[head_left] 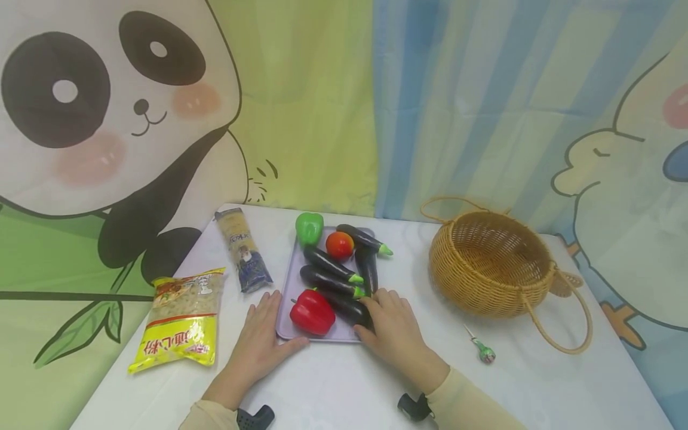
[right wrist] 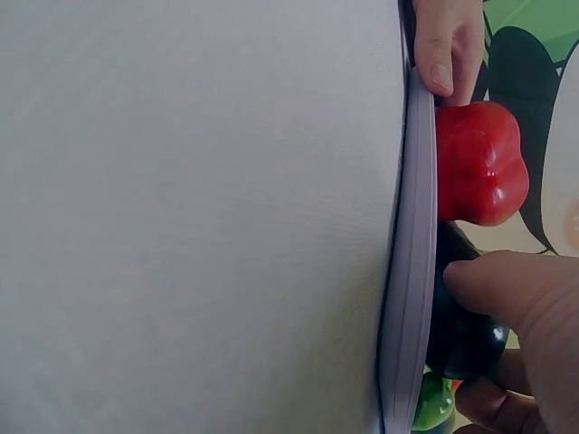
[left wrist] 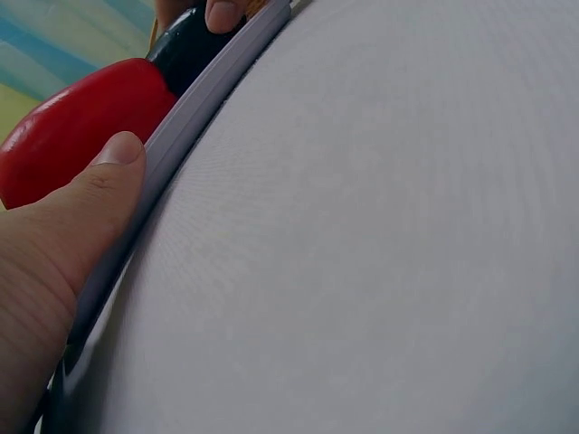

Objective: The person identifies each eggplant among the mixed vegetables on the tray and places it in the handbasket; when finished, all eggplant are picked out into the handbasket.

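Note:
A lilac tray point(head_left: 288, 313) carries several eggplants, a red bell pepper point(head_left: 312, 312), a green bell pepper point(head_left: 309, 228) and a tomato point(head_left: 340, 245). At the tray's near right corner my right hand point(head_left: 395, 322) grips the thick end of the nearest eggplant point(right wrist: 461, 330), the thumb on one side and the fingers on the other. My left hand point(head_left: 260, 334) lies along the tray's left edge, fingers straight and thumb point(left wrist: 113, 167) against the near rim beside the red pepper. The eggplant's stem end is partly hidden behind the pepper.
Left of the tray lie a yellow bag of pasta point(head_left: 183, 322) and a slim blue-and-clear packet point(head_left: 244, 251). A wicker basket point(head_left: 473, 286) with handles stands at the right, a green-wrapped lollipop point(head_left: 485, 352) in front of it. Printed curtains hang behind the white table point(head_left: 333, 388).

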Motion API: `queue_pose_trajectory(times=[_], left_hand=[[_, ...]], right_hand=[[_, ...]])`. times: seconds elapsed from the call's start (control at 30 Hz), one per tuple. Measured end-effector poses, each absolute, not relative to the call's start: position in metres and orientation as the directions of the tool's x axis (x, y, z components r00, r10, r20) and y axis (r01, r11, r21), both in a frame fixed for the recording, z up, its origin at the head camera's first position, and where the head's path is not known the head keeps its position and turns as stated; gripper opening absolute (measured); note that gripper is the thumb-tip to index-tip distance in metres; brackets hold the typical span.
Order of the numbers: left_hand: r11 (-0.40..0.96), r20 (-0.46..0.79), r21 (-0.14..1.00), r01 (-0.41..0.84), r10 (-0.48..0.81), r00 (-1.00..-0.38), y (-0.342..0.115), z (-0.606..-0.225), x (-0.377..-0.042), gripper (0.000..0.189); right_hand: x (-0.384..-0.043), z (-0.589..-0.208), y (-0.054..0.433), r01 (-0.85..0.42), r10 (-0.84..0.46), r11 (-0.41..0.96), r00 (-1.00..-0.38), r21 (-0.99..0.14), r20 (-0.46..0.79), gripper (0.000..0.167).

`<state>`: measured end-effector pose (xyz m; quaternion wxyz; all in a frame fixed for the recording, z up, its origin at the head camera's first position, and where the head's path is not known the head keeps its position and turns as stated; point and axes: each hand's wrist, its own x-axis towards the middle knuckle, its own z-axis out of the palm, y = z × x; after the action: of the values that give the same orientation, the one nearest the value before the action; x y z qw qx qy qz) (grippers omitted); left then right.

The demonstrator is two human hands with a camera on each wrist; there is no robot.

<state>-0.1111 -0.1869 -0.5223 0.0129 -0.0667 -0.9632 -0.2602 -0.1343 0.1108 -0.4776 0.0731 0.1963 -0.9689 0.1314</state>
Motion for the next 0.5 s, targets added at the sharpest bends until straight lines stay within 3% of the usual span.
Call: queue_pose_trajectory(times=[0.5], left_hand=[[0.853,0.050,0.506,0.131,0.123,-0.991,-0.187,-0.521,-0.112,0.123]], right_hand=[[-0.130,-0.470,0.124,-0.402,-0.328,0.872,-0.903,-0.279,0.278,0.050]])
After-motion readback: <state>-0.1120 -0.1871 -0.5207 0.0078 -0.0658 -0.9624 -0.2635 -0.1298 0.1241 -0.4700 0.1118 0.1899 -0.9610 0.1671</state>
